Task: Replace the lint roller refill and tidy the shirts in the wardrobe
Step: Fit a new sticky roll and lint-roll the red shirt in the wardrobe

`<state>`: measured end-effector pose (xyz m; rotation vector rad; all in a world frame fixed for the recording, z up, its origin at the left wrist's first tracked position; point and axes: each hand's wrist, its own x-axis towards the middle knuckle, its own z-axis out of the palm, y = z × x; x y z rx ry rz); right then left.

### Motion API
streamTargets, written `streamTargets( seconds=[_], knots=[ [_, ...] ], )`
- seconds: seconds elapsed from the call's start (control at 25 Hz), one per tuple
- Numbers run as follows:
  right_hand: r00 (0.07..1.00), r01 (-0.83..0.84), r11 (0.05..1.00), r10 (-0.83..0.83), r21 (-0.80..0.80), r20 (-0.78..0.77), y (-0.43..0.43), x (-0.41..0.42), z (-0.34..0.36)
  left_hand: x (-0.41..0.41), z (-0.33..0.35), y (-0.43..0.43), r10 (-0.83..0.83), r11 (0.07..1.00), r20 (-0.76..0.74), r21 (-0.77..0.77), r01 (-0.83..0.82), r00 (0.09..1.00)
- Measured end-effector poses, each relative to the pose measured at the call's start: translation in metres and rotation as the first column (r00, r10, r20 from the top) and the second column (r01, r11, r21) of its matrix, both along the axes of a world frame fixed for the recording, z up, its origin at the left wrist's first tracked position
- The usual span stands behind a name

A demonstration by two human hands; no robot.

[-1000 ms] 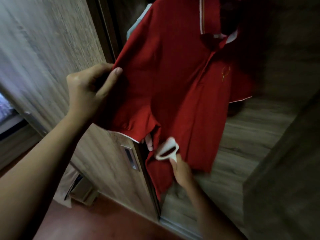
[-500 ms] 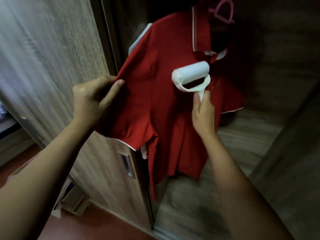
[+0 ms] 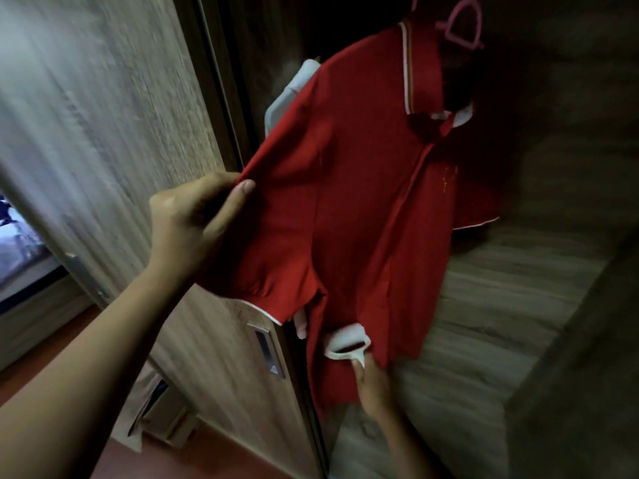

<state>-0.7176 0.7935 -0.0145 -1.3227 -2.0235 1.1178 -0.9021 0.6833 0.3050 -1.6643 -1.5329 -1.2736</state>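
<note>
The roller lies against the front of the red shirt, low down and near the shirt's left edge, with the roll uppermost and the white frame below it. The right hand grips the handle from beneath. Its fingers are curled round the stem, which is almost wholly hidden in the fist, and the thumb points up toward the frame. The left hand pinches the top edge of the shirt's near sleeve, thumb on the front of the cloth and the other fingers folded behind it. It holds the sleeve out to the left, so the cloth runs taut from the shoulder. The sleeve's white-trimmed cuff hangs below that hand, in front of the door's edge.

The shirt hangs collar up on a pink hanger at the top of the wardrobe, and its far sleeve ends just above the base. A pale garment shows behind the near shoulder, between the shirt and the door frame. The door stands on the left, its edge just beside the shirt's left side. A metal pull is set near that edge, level with the roller. Right of the shirt the wardrobe is open down to the base and across to the dark side wall. Below the door, what looks like a box stands on the reddish floor.
</note>
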Motion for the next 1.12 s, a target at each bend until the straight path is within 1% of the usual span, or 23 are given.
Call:
streamTargets(
  seconds=[0.08, 0.16, 0.24, 0.4, 0.52, 0.6, 0.68, 0.8, 0.96, 1.04, 1.12],
  knots=[
    [0.996, 0.077, 0.997, -0.076, 0.006, -0.041, 0.016, 0.004, 0.014, -0.001, 0.002, -0.001, -0.006, 1.000, 0.018, -0.015, 0.006, 1.000],
    [0.986, 0.160, 0.980, -0.153, 0.120, -0.069, 0.046, 0.016, 0.053, 0.000, 0.002, 0.000, -0.020, 1.000, 0.022, -0.022, 0.020, 1.000],
    [0.971, 0.218, 0.945, -0.185, 0.244, -0.152, 0.078, 0.032, 0.107, 0.001, 0.000, 0.000, -0.027, 1.000, 0.013, -0.006, 0.027, 1.000],
    [0.932, 0.328, 0.836, -0.208, 0.441, -0.298, 0.123, 0.056, 0.212, 0.002, 0.000, -0.002, -0.005, 1.000, -0.036, 0.014, 0.006, 0.999],
    [0.913, 0.355, 0.821, -0.202, 0.446, -0.355, 0.132, 0.053, 0.243, 0.001, 0.003, -0.002, -0.009, 1.000, -0.019, 0.001, 0.010, 1.000],
    [0.923, 0.318, 0.850, -0.177, 0.419, -0.341, 0.123, 0.042, 0.225, 0.002, 0.004, -0.003, -0.002, 1.000, -0.035, -0.003, 0.002, 0.999],
    [0.940, 0.260, 0.905, -0.157, 0.337, -0.304, 0.103, 0.029, 0.184, 0.002, 0.004, -0.003, -0.004, 1.000, -0.047, 0.002, 0.004, 0.999],
    [0.975, 0.167, 0.973, -0.139, 0.157, -0.173, 0.061, 0.015, 0.110, 0.003, 0.004, -0.003, -0.013, 1.000, -0.030, -0.004, 0.013, 0.999],
    [1.000, 0.002, 1.000, -0.002, 0.002, 0.003, 0.015, 0.006, 0.029, 0.004, 0.004, -0.003, -0.023, 1.000, -0.017, -0.004, 0.023, 1.000],
    [0.999, -0.019, 0.999, 0.020, -0.047, 0.026, 0.003, 0.007, 0.019, 0.004, 0.005, -0.003, -0.014, 1.000, -0.004, -0.001, 0.014, 1.000],
    [1.000, 0.003, 0.999, -0.003, -0.050, -0.002, 0.001, 0.010, 0.025, 0.006, 0.006, -0.004, 0.005, 1.000, 0.012, -0.002, -0.005, 1.000]
  ],
)
